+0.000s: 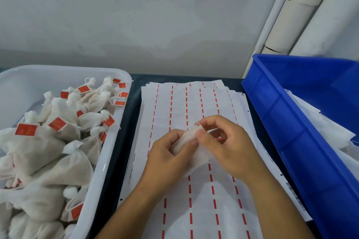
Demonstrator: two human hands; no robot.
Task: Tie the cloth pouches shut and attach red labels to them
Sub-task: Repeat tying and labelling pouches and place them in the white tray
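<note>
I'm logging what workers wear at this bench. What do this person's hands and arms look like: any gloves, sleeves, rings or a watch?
Both are bare. The left hand and right hand wear no gloves, and no rings show on the visible fingers. Both forearms are uncovered up to the frame's lower edge, with no sleeve, watch or band in sight. Fingernails look short and unpainted.

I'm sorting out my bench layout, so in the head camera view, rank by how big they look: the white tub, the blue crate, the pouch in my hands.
1. White tub and blue crate: both cut off by the frame, too alike to rank.
2. Pouch, clearly smallest, held between left hand and right hand.
</note>
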